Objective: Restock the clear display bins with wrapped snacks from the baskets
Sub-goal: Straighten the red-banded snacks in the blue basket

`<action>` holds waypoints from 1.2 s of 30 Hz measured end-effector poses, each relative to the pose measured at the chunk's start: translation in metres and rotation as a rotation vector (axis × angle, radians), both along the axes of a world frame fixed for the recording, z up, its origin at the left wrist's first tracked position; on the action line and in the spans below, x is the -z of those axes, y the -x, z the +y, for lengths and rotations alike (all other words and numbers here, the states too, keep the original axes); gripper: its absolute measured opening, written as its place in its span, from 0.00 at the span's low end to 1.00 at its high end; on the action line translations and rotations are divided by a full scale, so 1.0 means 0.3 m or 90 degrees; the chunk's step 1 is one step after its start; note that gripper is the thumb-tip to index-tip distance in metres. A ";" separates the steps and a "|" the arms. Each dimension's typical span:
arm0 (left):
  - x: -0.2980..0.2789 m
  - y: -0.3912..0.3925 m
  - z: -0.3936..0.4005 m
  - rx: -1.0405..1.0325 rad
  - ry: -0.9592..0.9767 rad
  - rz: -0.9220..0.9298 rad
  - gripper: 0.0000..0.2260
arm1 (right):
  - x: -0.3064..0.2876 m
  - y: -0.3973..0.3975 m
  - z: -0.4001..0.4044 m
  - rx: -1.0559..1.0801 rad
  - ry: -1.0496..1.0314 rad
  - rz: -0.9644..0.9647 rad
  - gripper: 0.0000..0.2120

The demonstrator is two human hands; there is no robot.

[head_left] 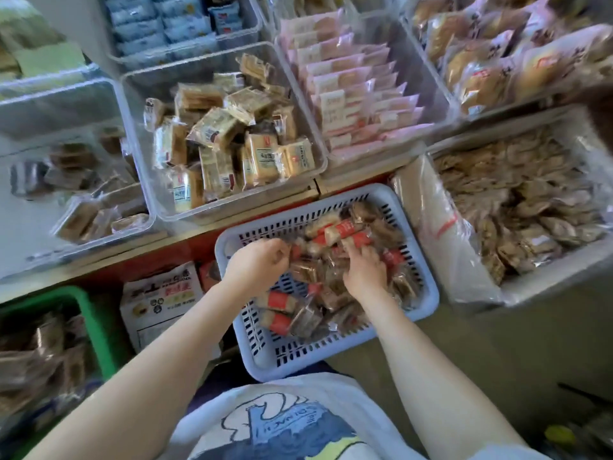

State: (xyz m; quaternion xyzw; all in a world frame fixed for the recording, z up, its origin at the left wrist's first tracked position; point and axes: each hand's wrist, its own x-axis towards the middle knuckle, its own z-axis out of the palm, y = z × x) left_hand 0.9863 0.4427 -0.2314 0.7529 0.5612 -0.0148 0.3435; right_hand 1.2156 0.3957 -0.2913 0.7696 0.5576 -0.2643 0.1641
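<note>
Both hands down in the lavender basket [331, 356] at lower centre, left hand [257, 265] pinching a wrapper, right hand [365, 273] curled round red-banded snacks [341, 232]; clear bin [159, 94] sits above

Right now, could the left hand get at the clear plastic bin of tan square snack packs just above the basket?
Probably yes. The left hand is in the pale blue slotted basket, and the clear plastic bin sits open-topped just beyond it, nothing between.
</note>
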 end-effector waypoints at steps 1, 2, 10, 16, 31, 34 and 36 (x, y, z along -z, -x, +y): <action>0.004 -0.025 0.002 0.008 -0.008 -0.003 0.09 | 0.020 -0.031 0.001 -0.004 0.022 -0.004 0.35; 0.006 -0.046 0.004 0.014 -0.016 -0.002 0.09 | 0.034 -0.054 0.005 -0.008 0.037 -0.001 0.36; 0.035 -0.117 0.025 0.030 -0.006 0.019 0.11 | 0.143 -0.084 -0.018 -0.062 0.025 0.001 0.38; 0.043 -0.112 0.007 0.028 -0.018 0.010 0.11 | 0.110 -0.087 -0.015 -0.096 -0.046 0.003 0.25; -0.194 0.314 -0.051 -0.271 -0.186 -0.170 0.18 | -0.347 0.532 0.158 -0.280 -0.501 0.369 0.27; -0.238 0.493 -0.085 -0.410 -0.301 -0.200 0.17 | -0.392 0.686 0.216 -0.302 -0.520 0.373 0.29; -0.240 0.621 -0.089 -0.500 -0.330 -0.196 0.18 | -0.397 0.792 0.259 -0.347 -0.513 0.348 0.29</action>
